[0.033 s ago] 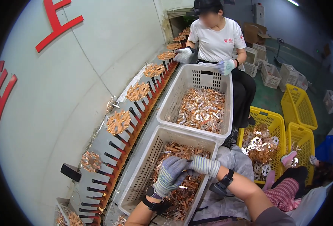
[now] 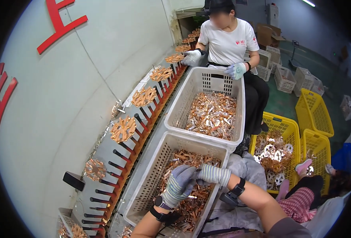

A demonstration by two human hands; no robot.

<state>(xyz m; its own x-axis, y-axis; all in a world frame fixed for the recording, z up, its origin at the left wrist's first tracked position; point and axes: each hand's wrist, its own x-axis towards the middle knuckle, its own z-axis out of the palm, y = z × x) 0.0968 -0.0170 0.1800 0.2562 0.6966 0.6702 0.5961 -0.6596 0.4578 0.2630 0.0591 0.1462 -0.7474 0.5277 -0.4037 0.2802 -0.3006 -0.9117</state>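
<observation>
My left hand (image 2: 178, 185) and my right hand (image 2: 214, 175), both in striped knit gloves, meet over the near grey plastic crate (image 2: 145, 189). Their fingers are bent and pinched together at the tips. Whatever small piece they hold is hidden by the gloves. Below them, the crate is filled with loose small copper-coloured strips (image 2: 189, 160). Behind it stands a second grey crate (image 2: 183, 104), partly filled with shinier small copper-coloured pieces (image 2: 213, 116).
Left runs a line of upright pegs (image 2: 122, 155), some topped by round copper-coloured assemblies (image 2: 123, 129). A dark phone-like slab (image 2: 74, 181) is beside it. A gloved co-worker (image 2: 230, 37) sits behind the far crate. A yellow crate (image 2: 299, 152) of cut-out metal discs stands right.
</observation>
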